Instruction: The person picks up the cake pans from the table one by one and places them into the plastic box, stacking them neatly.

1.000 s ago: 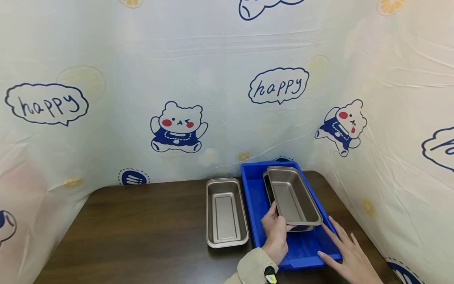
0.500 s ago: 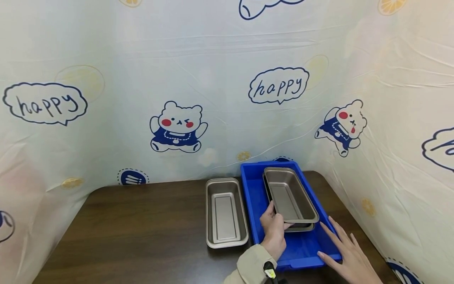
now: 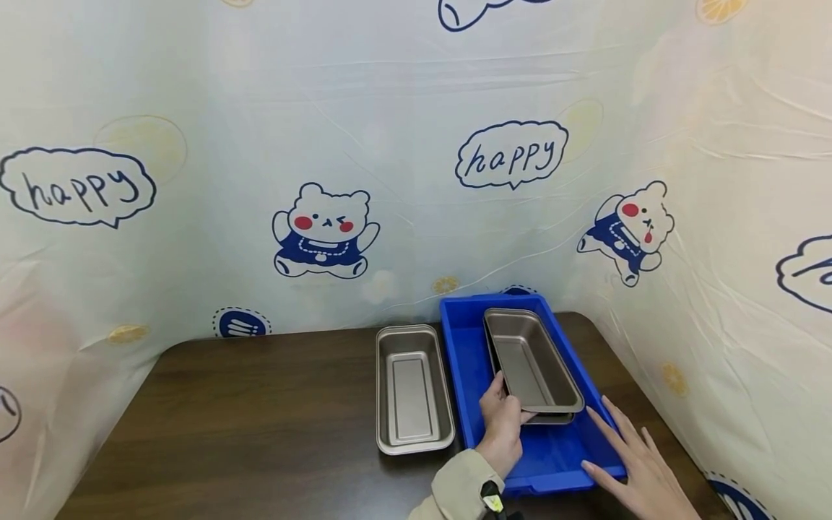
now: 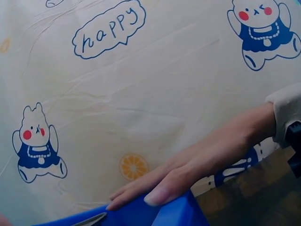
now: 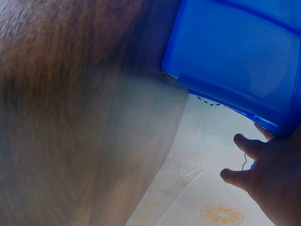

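My left hand [image 3: 502,432] grips the near left corner of a bronze-coloured loaf pan [image 3: 528,361], thumb at its rim. That pan sits over a second loaf pan [image 3: 552,419], whose near rim and left side peek out below. Both are inside a blue plastic tray [image 3: 464,354]. My right hand [image 3: 640,466] rests on the tray's near right corner with its fingers spread and fairly straight. In the left wrist view the right hand [image 4: 183,174] lies along the blue tray edge, and a sliver of a pan rim [image 4: 91,220] shows.
Another loaf pan [image 3: 411,390] stands on the dark wooden table [image 3: 260,426], just left of the tray. A patterned curtain [image 3: 390,144] with bears and "happy" bubbles hangs behind the table and at its right side.
The upper loaf pan has shifted slightly left and lower onto the pan beneath, with my left hand still holding it. My right hand has stayed at the tray corner.
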Action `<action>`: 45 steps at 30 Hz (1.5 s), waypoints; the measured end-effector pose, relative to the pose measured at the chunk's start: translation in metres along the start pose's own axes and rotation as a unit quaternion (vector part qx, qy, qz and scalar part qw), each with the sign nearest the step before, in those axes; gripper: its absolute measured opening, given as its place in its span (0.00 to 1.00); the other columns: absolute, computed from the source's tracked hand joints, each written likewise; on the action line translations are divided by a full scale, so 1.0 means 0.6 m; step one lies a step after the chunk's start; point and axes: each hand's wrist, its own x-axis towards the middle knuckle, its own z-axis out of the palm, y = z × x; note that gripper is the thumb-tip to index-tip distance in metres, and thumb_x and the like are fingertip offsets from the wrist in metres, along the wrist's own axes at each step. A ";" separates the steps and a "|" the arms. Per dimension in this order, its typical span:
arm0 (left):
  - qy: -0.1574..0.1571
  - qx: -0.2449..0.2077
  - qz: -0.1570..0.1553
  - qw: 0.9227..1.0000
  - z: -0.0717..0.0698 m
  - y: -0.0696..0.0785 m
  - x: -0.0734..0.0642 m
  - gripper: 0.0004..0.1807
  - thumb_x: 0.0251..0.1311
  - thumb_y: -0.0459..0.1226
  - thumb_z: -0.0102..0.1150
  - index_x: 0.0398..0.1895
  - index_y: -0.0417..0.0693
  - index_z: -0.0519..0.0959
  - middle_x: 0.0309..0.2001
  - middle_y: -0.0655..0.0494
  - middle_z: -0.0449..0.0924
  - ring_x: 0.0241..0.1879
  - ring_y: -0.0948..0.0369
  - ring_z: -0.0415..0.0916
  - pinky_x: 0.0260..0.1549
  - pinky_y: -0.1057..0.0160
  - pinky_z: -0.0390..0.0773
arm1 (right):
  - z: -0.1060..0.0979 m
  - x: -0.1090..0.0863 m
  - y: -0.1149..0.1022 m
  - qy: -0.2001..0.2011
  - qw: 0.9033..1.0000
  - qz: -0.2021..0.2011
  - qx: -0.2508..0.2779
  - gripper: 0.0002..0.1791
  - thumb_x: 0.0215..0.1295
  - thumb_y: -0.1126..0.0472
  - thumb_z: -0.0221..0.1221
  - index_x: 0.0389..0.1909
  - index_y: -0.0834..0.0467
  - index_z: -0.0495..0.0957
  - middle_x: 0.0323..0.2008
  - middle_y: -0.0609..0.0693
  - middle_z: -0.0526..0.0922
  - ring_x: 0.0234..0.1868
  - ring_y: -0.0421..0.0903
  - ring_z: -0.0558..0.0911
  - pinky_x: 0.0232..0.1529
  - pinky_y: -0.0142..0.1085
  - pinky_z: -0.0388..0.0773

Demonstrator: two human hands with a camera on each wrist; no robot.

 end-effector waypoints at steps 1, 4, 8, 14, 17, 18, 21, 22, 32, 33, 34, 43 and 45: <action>-0.008 0.013 -0.004 1.000 -0.003 0.002 0.001 0.40 0.57 0.12 0.38 0.78 0.20 0.53 0.74 0.20 0.58 0.69 0.30 0.68 0.57 0.33 0.79 | 0.000 0.000 0.000 0.001 1.000 -0.002 -0.001 0.46 0.66 0.42 0.68 0.81 0.51 0.64 0.80 0.65 0.56 0.72 0.78 0.64 0.65 0.83 0.48; -0.026 0.038 -0.018 0.999 -0.011 0.012 0.003 0.40 0.56 0.16 0.40 0.78 0.19 0.53 0.76 0.21 0.56 0.70 0.30 0.65 0.60 0.32 0.75 | 0.001 0.000 -0.001 0.003 1.000 -0.004 -0.003 0.46 0.66 0.42 0.68 0.82 0.50 0.63 0.80 0.65 0.56 0.72 0.78 0.63 0.67 0.83 0.46; -0.036 0.057 -0.042 0.997 -0.018 0.025 -0.002 0.42 0.59 0.21 0.45 0.80 0.21 0.49 0.79 0.22 0.48 0.75 0.29 0.55 0.65 0.29 0.69 | 0.001 0.000 -0.002 -0.006 1.000 0.003 -0.006 0.47 0.66 0.40 0.68 0.81 0.51 0.63 0.80 0.65 0.56 0.72 0.78 0.62 0.67 0.83 0.46; -0.042 0.063 -0.067 0.995 -0.026 0.037 -0.014 0.45 0.59 0.25 0.47 0.81 0.24 0.46 0.80 0.22 0.41 0.78 0.28 0.44 0.67 0.28 0.65 | 0.001 0.001 0.000 -0.015 1.000 0.011 -0.005 0.47 0.66 0.40 0.68 0.81 0.53 0.64 0.80 0.66 0.55 0.72 0.79 0.61 0.66 0.83 0.45; -0.045 0.057 -0.071 0.995 -0.030 0.040 -0.018 0.46 0.58 0.27 0.47 0.82 0.24 0.46 0.80 0.22 0.41 0.78 0.28 0.42 0.67 0.28 0.66 | 0.002 0.001 0.001 -0.014 1.000 0.009 -0.002 0.47 0.66 0.40 0.68 0.81 0.53 0.64 0.80 0.67 0.55 0.72 0.80 0.61 0.66 0.83 0.44; -0.044 0.055 -0.072 0.995 -0.031 0.041 -0.020 0.46 0.57 0.27 0.47 0.81 0.24 0.46 0.80 0.21 0.41 0.78 0.28 0.42 0.67 0.27 0.66 | 0.002 0.000 0.002 -0.014 1.000 0.008 -0.002 0.47 0.66 0.40 0.68 0.81 0.53 0.64 0.80 0.67 0.56 0.72 0.80 0.61 0.66 0.83 0.45; -0.048 0.050 -0.070 0.995 -0.031 0.050 -0.024 0.47 0.56 0.29 0.46 0.82 0.24 0.46 0.79 0.20 0.40 0.79 0.28 0.41 0.67 0.26 0.64 | 0.003 0.000 0.002 -0.014 1.000 0.007 0.001 0.47 0.66 0.41 0.68 0.81 0.52 0.64 0.79 0.67 0.56 0.72 0.80 0.61 0.66 0.84 0.46; -0.051 0.050 -0.067 0.995 -0.030 0.055 -0.025 0.47 0.57 0.29 0.46 0.82 0.25 0.46 0.80 0.21 0.41 0.79 0.29 0.41 0.68 0.26 0.64 | 0.003 0.000 0.001 -0.015 1.000 0.007 0.002 0.47 0.66 0.41 0.68 0.81 0.53 0.64 0.79 0.67 0.56 0.72 0.80 0.61 0.65 0.84 0.46; -0.128 0.058 -0.014 0.990 -0.015 0.128 -0.053 0.42 0.65 0.31 0.44 0.85 0.36 0.50 0.82 0.37 0.54 0.80 0.31 0.42 0.71 0.31 0.64 | -0.001 0.001 0.001 -0.020 1.000 0.011 0.003 0.46 0.66 0.40 0.68 0.81 0.54 0.64 0.80 0.67 0.55 0.72 0.80 0.61 0.66 0.84 0.44; -0.136 0.058 -0.014 0.989 -0.017 0.135 -0.055 0.42 0.66 0.32 0.44 0.85 0.36 0.49 0.82 0.37 0.54 0.80 0.30 0.41 0.71 0.32 0.64 | -0.001 0.001 0.001 -0.020 1.000 0.011 0.003 0.46 0.66 0.40 0.68 0.81 0.54 0.64 0.80 0.67 0.55 0.72 0.80 0.61 0.66 0.83 0.44; -0.143 0.057 -0.016 0.988 -0.018 0.141 -0.056 0.41 0.68 0.32 0.44 0.85 0.37 0.49 0.83 0.38 0.53 0.80 0.29 0.40 0.71 0.32 0.63 | -0.001 0.002 0.001 -0.019 1.000 0.011 0.003 0.46 0.66 0.40 0.68 0.81 0.54 0.65 0.80 0.67 0.56 0.72 0.80 0.61 0.66 0.83 0.45; -0.170 0.034 0.003 0.985 -0.054 0.183 -0.061 0.38 0.76 0.36 0.40 0.86 0.38 0.45 0.83 0.39 0.51 0.82 0.37 0.44 0.74 0.34 0.60 | 0.000 0.001 0.002 -0.016 1.000 0.009 -0.004 0.46 0.66 0.41 0.68 0.80 0.53 0.65 0.79 0.66 0.56 0.72 0.79 0.62 0.65 0.84 0.47; -0.168 0.034 0.012 0.985 -0.065 0.190 -0.060 0.38 0.76 0.35 0.40 0.86 0.37 0.45 0.83 0.38 0.51 0.82 0.38 0.45 0.74 0.35 0.60 | -0.001 0.001 0.002 -0.016 1.000 0.008 -0.003 0.46 0.66 0.41 0.68 0.81 0.53 0.64 0.79 0.66 0.56 0.72 0.79 0.62 0.65 0.84 0.47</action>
